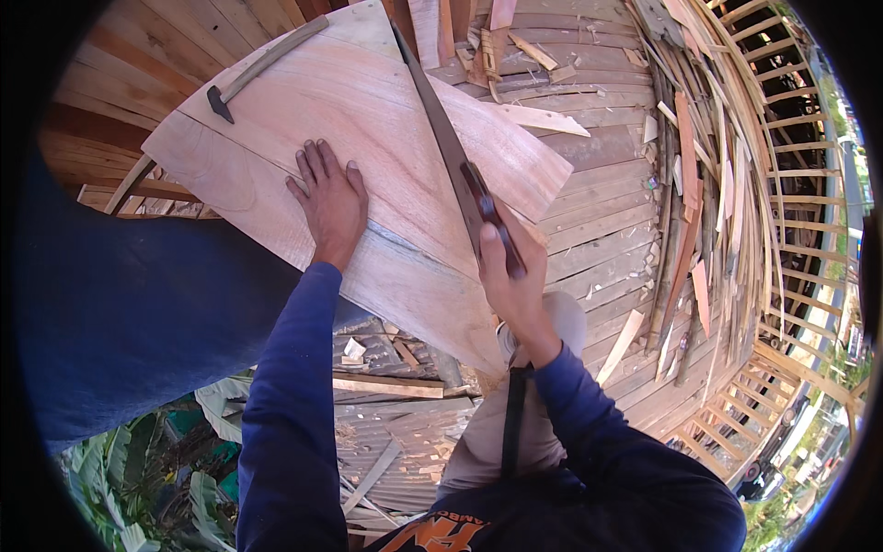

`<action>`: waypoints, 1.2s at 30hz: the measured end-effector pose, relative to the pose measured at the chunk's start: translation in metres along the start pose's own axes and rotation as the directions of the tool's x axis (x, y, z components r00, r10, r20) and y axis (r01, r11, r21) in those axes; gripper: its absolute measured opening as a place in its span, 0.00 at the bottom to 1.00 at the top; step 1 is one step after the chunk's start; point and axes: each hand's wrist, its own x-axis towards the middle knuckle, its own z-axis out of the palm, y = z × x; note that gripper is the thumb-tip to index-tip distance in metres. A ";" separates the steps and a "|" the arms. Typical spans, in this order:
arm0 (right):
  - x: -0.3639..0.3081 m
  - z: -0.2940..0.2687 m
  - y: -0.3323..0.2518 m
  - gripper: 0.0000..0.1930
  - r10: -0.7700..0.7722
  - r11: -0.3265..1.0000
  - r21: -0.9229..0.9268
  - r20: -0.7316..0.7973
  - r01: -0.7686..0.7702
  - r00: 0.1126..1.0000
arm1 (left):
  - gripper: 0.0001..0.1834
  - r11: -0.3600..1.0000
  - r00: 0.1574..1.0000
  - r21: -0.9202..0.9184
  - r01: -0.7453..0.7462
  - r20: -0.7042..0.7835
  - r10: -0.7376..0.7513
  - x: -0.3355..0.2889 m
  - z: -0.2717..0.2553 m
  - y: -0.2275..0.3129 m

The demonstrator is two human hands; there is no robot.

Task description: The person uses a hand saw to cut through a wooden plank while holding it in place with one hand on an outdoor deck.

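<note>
A broad, pale pinkish wooden panel (267, 110) lies in front of me, its lower tip near my knee. My left hand (333, 204) rests flat on it, fingers spread, holding nothing. In my right hand (509, 276) is the dark handle of a handsaw (440, 124); the long blade slants up and left across the panel to its far edge. Along the blade runs the boundary between the main panel and a separate-looking right-hand part (515, 156). A hammer (267, 69) with a wooden handle lies on the panel's upper left.
Wooden planks (598, 221) form the floor at the right, strewn with chips and offcuts. Long timber strips (713, 184) are heaped along a slatted railing (809, 198). Leafy plants (138, 469) grow at the lower left. A corrugated sheet (405, 460) with scraps lies below the panel.
</note>
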 end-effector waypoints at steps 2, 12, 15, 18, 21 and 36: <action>0.120 0.029 -0.015 0.15 -0.080 0.997 0.007 -0.025 0.080 0.996 | 0.35 1.000 1.000 -0.001 -0.023 -0.014 0.023 0.005 0.002 0.011; -0.146 -0.057 0.001 0.26 -0.108 0.980 -0.158 0.091 0.121 0.990 | 0.34 1.000 1.000 -0.014 0.005 -0.027 -0.005 -0.001 0.003 -0.005; -0.079 -0.033 -0.001 0.24 -0.015 0.992 -0.125 0.066 0.023 0.998 | 0.34 1.000 1.000 0.015 -0.011 -0.013 0.011 -0.002 0.003 0.000; 0.099 0.019 -0.011 0.18 -0.089 0.995 0.033 -0.012 0.089 0.996 | 0.34 1.000 1.000 -0.023 -0.018 -0.009 0.018 0.005 0.001 0.014; 0.132 0.039 -0.032 0.15 -0.157 0.983 -0.101 -0.036 0.153 0.987 | 0.34 0.999 0.999 -0.014 -0.043 -0.026 0.043 0.005 0.005 0.007; 0.146 0.034 -0.027 0.15 -0.134 0.982 -0.139 -0.040 0.127 0.990 | 0.34 0.999 0.999 -0.015 -0.046 0.006 0.046 0.006 0.000 0.019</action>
